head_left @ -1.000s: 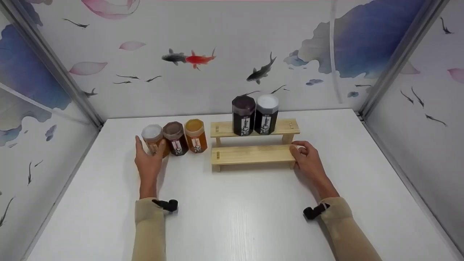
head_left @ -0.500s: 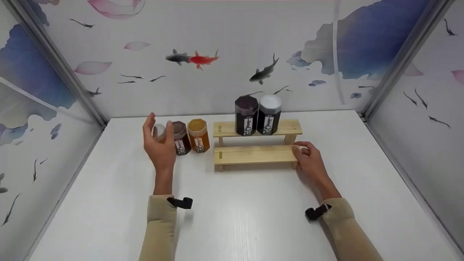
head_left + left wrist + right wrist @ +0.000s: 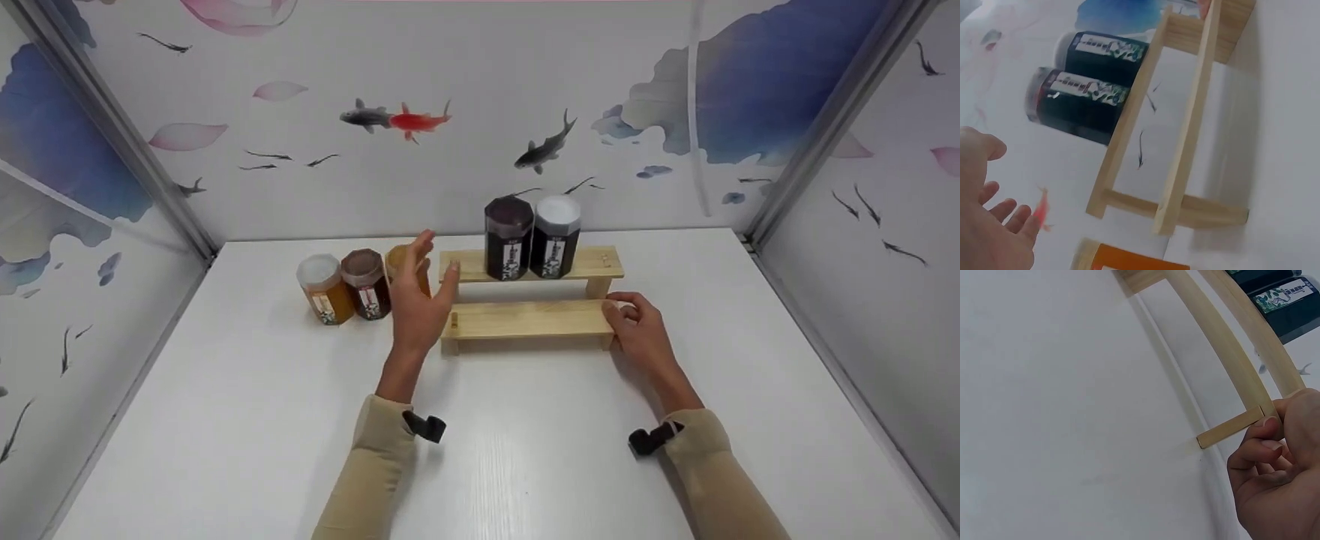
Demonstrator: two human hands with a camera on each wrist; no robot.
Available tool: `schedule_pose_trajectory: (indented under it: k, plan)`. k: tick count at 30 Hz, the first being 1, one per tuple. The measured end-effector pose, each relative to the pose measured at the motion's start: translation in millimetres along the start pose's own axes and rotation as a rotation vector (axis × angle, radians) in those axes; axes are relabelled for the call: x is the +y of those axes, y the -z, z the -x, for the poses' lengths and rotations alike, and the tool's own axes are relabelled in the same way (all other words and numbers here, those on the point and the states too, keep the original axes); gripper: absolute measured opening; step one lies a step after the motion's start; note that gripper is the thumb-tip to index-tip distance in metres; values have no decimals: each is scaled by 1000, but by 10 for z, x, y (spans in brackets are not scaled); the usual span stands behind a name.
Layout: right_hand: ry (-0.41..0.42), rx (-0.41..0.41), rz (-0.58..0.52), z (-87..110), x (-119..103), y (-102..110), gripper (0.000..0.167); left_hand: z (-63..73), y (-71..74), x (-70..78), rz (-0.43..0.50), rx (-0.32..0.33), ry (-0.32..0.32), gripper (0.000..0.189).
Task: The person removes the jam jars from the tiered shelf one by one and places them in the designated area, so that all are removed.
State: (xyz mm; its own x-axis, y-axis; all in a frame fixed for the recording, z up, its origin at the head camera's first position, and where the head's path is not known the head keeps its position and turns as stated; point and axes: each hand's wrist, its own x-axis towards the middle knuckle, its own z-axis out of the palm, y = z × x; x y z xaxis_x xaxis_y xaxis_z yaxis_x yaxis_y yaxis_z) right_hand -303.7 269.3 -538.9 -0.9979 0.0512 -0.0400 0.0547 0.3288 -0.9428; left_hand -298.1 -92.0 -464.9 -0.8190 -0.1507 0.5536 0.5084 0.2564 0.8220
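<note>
My left hand (image 3: 418,309) is raised with its fingers spread and holds nothing. It is in front of an amber jar with a yellow lid (image 3: 396,259), partly hiding it, beside the left end of a two-tier wooden rack (image 3: 532,321). The left wrist view shows this hand (image 3: 996,225) apart from the rack. With thumb and fingers, my right hand (image 3: 641,334) pinches the right end of the rack's lower shelf. Two dark jars stand side by side on the upper shelf, one with a maroon lid (image 3: 508,244) and one with a white lid (image 3: 555,244).
Left of the yellow-lidded jar stand a dark jar with a brown lid (image 3: 367,286) and an amber jar with a white lid (image 3: 325,292). All are on a white table (image 3: 510,450). A printed wall panel (image 3: 480,60) rises behind the table, with others at the sides.
My left hand let go of the white-lidded amber jar, lifted and moved right past the brown-lidded jar. My right hand stays on the rack.
</note>
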Motion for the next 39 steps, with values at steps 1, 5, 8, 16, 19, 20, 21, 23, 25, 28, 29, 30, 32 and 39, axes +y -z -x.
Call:
schedule_pose_trajectory:
  k: [1, 5, 8, 16, 19, 20, 21, 23, 25, 28, 29, 30, 32, 39]
  plan:
    - [4, 3, 2, 8, -7, 0, 51, 18, -66, 3, -2, -31, 9, 60]
    - [20, 10, 12, 19, -12, 3, 52, 58, -309, 43, -30, -130, 37, 67]
    - [27, 20, 22, 17, -1, 1, 52, 40, -455, 83, -48, -176, 47, 73]
    - [57, 45, 31, -17, 32, -37, 44, -76, -728, 21, -97, -140, 10, 90]
    - [53, 43, 24, -20, 28, -46, 42, -81, -785, -32, -195, -121, 29, 96]
    - [46, 38, 23, -16, 21, -45, 43, -80, -793, -30, -232, -119, 38, 98]
    - [41, 35, 22, -14, 15, -44, 44, -86, -800, -23, -258, -115, 47, 99]
    - [35, 30, 19, -9, 5, -41, 47, -107, -809, 4, -290, -109, 57, 101]
    - [30, 25, 19, -4, -4, -40, 49, -127, -813, 38, -305, -104, 57, 101]
    - [33, 23, 28, 3, 5, -46, 49, -132, -826, 47, -309, -79, 55, 95]
    - [31, 22, 30, 6, 9, -47, 49, -126, -827, 44, -310, -71, 54, 92]
    - [28, 18, 31, 7, 14, -46, 50, -116, -826, 41, -306, -62, 53, 89]
    - [24, 10, 32, 13, 22, -43, 51, -92, -821, 37, -292, -52, 57, 85]
    - [31, 12, 40, 17, 31, -20, 53, -29, -777, 69, -236, -48, 65, 84]
